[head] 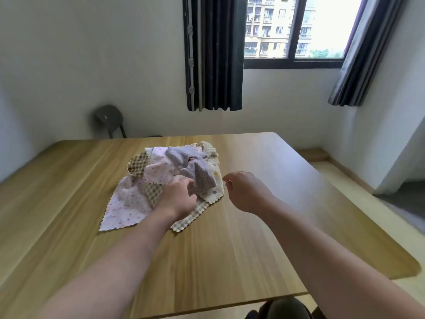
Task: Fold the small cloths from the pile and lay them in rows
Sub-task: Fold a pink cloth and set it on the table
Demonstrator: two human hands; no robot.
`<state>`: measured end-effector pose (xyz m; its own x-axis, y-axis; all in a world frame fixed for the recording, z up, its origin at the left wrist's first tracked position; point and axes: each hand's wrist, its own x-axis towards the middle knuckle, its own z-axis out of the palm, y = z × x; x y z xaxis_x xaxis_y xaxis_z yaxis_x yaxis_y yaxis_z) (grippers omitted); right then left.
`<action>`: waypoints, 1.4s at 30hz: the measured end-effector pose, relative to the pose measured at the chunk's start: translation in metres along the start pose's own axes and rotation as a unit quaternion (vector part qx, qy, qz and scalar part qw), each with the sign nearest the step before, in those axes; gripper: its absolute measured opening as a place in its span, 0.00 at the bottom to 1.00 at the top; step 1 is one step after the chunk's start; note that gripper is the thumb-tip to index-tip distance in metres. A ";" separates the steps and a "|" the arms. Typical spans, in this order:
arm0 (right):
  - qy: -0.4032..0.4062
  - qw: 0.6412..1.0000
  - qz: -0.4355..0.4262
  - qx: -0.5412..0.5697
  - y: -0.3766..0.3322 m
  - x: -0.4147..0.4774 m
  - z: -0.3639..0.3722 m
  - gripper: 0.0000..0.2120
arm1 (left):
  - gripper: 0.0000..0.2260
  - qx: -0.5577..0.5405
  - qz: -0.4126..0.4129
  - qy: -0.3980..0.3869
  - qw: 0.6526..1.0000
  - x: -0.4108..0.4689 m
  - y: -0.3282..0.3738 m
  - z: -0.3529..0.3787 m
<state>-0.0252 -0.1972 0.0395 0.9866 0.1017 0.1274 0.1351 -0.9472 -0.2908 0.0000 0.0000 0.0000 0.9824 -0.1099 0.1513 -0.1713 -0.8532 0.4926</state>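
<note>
Fingers [186, 181] of the left hand [178, 199] curl down into the near side of the pile [165, 171], likely feeling for one cloth to lift. Whether they have closed on any, I cannot tell. That pile sits mid-width on the table [253, 238], nearer its far edge, and no cloth looks folded yet. Just right of the pile, the right hand [247, 192] hovers with its fingers loosely curled on nothing, seemingly ready to take a corner.

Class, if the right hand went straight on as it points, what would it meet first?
The right hand would probably meet the cream dotted cloth at the right edge of the pile; depth is unclear.
</note>
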 end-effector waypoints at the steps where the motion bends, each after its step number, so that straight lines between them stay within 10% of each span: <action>1: -0.002 1.000 0.001 0.003 0.003 0.001 0.002 0.14 | 0.25 0.011 -0.012 -0.017 1.000 0.004 0.000 0.002; 14: -0.002 0.998 0.010 0.059 0.023 0.021 0.010 0.18 | 0.29 0.074 -0.012 -0.004 0.997 0.032 0.003 0.019; 33: 0.045 0.988 -0.037 0.144 0.016 0.005 -0.023 0.23 | 0.27 -0.215 0.121 0.159 0.956 0.038 0.055 -0.072; 42: 0.175 0.924 -0.094 0.326 0.001 -0.006 -0.048 0.17 | 0.06 -0.214 0.180 0.214 0.936 0.031 0.081 -0.101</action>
<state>-0.0357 -0.2136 0.0838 0.8657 0.0342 0.4994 0.4405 -0.5260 -0.7275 0.0088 -0.0216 0.1311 0.7509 -0.0588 0.6578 -0.5901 -0.5071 0.6282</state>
